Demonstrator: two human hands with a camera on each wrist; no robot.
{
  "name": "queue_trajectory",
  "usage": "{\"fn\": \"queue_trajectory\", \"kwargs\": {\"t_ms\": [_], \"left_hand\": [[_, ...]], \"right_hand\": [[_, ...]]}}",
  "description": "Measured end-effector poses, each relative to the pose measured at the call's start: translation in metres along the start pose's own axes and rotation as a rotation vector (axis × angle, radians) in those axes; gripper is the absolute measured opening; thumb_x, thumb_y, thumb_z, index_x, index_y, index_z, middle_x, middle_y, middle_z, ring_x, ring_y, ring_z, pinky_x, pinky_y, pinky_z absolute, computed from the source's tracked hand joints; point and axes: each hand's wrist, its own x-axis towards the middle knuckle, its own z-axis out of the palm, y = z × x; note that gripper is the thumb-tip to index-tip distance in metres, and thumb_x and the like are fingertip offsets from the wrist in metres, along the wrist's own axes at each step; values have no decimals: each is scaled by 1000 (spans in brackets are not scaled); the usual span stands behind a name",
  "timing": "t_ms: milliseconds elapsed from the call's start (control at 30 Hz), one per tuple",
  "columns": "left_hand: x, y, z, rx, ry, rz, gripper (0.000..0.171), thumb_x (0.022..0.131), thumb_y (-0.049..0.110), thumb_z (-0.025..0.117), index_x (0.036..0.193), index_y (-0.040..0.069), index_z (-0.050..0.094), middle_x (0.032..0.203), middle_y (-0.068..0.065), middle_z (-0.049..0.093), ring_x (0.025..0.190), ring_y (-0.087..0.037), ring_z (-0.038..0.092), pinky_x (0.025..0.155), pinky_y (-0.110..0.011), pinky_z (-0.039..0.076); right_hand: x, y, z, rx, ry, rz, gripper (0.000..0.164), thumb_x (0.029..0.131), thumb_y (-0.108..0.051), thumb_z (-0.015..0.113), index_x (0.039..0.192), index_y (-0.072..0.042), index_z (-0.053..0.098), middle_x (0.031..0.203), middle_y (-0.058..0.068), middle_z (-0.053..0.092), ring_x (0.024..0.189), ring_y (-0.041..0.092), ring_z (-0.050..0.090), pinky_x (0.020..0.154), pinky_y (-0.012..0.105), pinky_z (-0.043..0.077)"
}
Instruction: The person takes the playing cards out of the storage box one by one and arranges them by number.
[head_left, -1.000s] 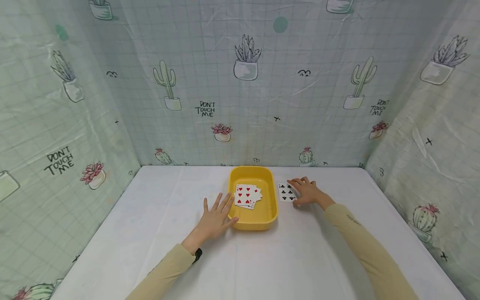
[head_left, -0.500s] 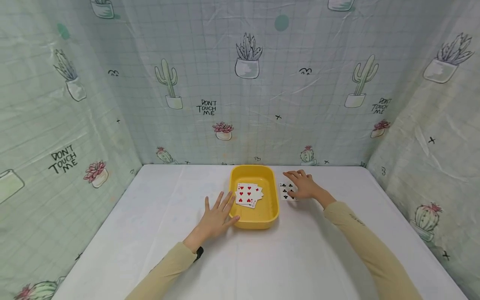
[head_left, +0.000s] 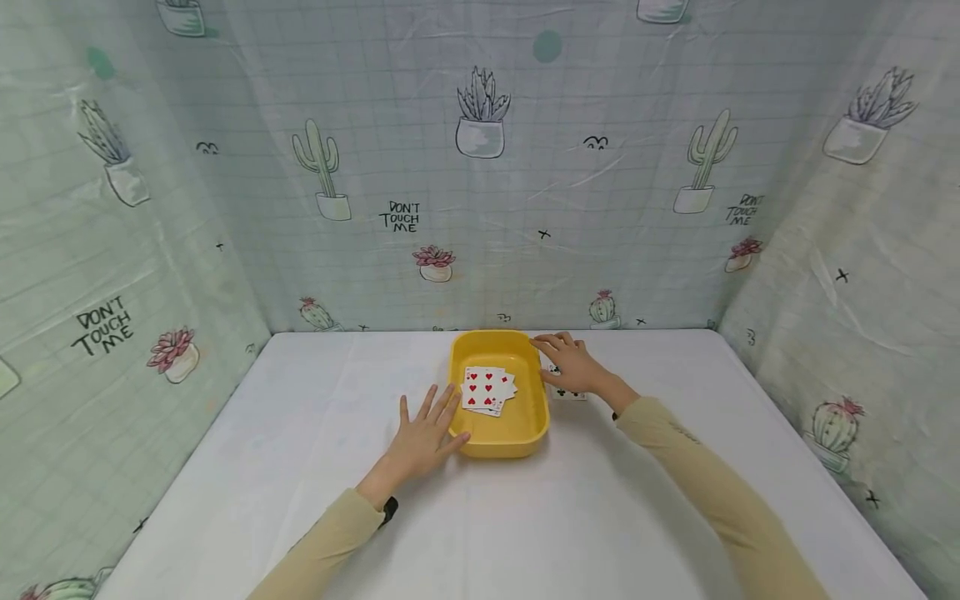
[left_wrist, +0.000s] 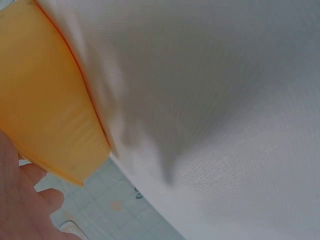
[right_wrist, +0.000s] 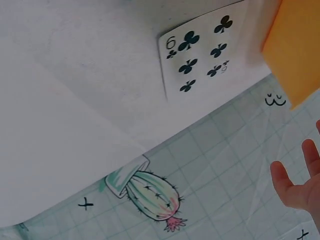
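A yellow tray [head_left: 517, 429] stands on the white table with a small pile of playing cards [head_left: 483, 388] in it, the six of hearts on top. My left hand [head_left: 422, 442] rests at the tray's left rim, fingers spread and straight. On the right side, my right hand [head_left: 573, 367] is at the tray's right rim, its fingertips right at the edge and nothing held. Beneath that hand a six of clubs [right_wrist: 200, 52] lies face up on the table beside the tray, partly hidden in the head view.
The white table [head_left: 337, 367] stretches around the tray on every side. Behind and at both sides hangs a pale cloth [head_left: 480, 217] printed with cacti. A dark band [head_left: 388, 510] circles the left wrist.
My right hand has moved left from over the six of clubs to the tray's right rim. The card stays on the table. My left hand keeps its place; the head view shifted slightly.
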Motion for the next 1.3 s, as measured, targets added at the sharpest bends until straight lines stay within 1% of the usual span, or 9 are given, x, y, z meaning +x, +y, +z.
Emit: {"fn": "queue_trajectory", "kwargs": {"t_ms": [133, 233, 367, 533, 667, 733, 900, 1100, 1300], "left_hand": [[-1, -1, 1, 10, -6, -1, 72, 89, 57, 33, 144, 13, 17, 151, -4, 14, 139, -31, 11, 100, -67, 7], [-1, -2, 2, 19, -17, -3, 73, 89, 58, 31, 144, 13, 15, 152, -3, 11, 139, -30, 9, 100, -67, 5], [0, -3, 2, 28, -15, -2, 73, 89, 59, 30, 144, 14, 13, 152, -1, 10, 139, -29, 8, 100, -67, 5], [0, -2, 1, 28, -6, -2, 73, 89, 59, 30, 144, 15, 13, 152, -2, 11, 140, -28, 8, 100, -67, 4], [0, -3, 1, 22, -9, -1, 73, 89, 59, 29, 144, 14, 12, 151, -2, 11, 139, -28, 8, 100, -67, 4], [0, -3, 1, 20, 0, 8, 73, 89, 58, 31, 144, 13, 14, 151, -3, 13, 139, -30, 10, 100, -68, 5], [-1, -4, 1, 26, 12, 19, 73, 89, 57, 32, 144, 13, 15, 151, -4, 14, 138, -31, 12, 99, -69, 7], [-1, -4, 1, 27, 12, 21, 73, 89, 57, 32, 144, 13, 16, 151, -4, 14, 138, -31, 12, 98, -69, 8], [-1, -3, -1, 43, 7, 21, 72, 89, 58, 31, 144, 14, 15, 151, -4, 14, 138, -31, 12, 98, -68, 9]], "right_hand": [[8, -14, 1, 4, -14, -20, 58, 87, -30, 55, 137, -11, 34, 139, 9, 36, 122, 32, 31, 95, 59, 25], [13, -22, 4, -11, -29, -41, 59, 86, -31, 55, 137, -11, 34, 139, 9, 36, 122, 31, 30, 94, 57, 25], [20, -31, 8, -28, -55, -59, 59, 86, -35, 54, 137, -12, 35, 139, 7, 36, 124, 30, 27, 96, 55, 24], [29, -41, 12, -45, -91, -74, 61, 84, -37, 57, 136, -11, 36, 138, 7, 38, 128, 33, 24, 98, 58, 22], [36, -46, 18, -105, -112, -94, 63, 83, -41, 56, 136, -12, 37, 138, 6, 39, 128, 33, 26, 98, 59, 24], [40, -46, 21, -138, -123, -100, 64, 83, -44, 55, 136, -13, 37, 138, 6, 39, 128, 33, 27, 97, 58, 24], [47, -49, 32, -156, -167, -91, 68, 81, -47, 56, 137, -14, 35, 138, 6, 38, 125, 31, 29, 100, 58, 21], [55, -52, 44, -196, -210, -56, 77, 78, -58, 55, 139, -19, 31, 142, 5, 35, 127, 29, 28, 103, 56, 20], [59, -56, 52, -234, -293, -23, 76, 78, -61, 51, 140, -22, 30, 146, 2, 29, 133, 30, 22, 104, 59, 15]]}}
